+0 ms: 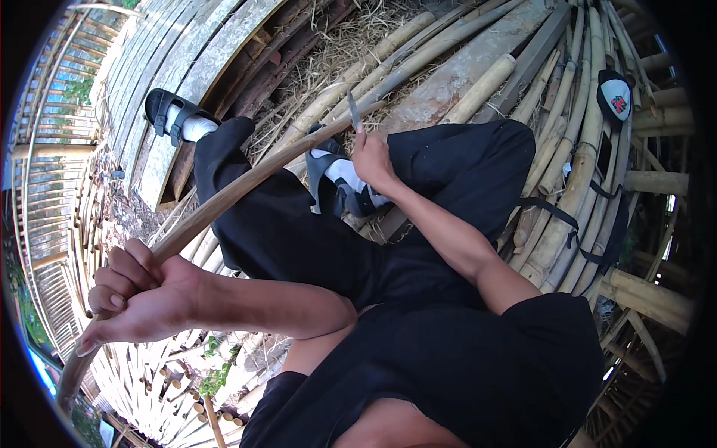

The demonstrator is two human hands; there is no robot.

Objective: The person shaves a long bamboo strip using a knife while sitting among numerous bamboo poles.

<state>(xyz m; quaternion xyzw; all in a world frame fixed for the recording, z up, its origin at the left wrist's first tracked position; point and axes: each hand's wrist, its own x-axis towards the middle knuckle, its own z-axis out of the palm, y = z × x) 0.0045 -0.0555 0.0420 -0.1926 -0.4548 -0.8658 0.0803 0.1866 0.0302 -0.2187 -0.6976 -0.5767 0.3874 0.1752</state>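
Bamboo-pole platform (pixel 575 179) underfoot. I see left hand (pixel 142 299) clenched round long bamboo strip (pixel 246 187), steadying it across knee; right hand (pixel 371 158) gripping knife (pixel 353 112), blade against strip's far end for shaving.

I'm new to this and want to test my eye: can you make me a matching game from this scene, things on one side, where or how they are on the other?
Things:
1. left hand
2. right hand
3. cap
4. sandal

Places or states:
A. lying on the bamboo poles at the right
B. holding a knife against the strip
C. gripping the near end of the long bamboo strip
D. on the foot stretched out at the upper left

Pairs: 1-C, 2-B, 3-A, 4-D
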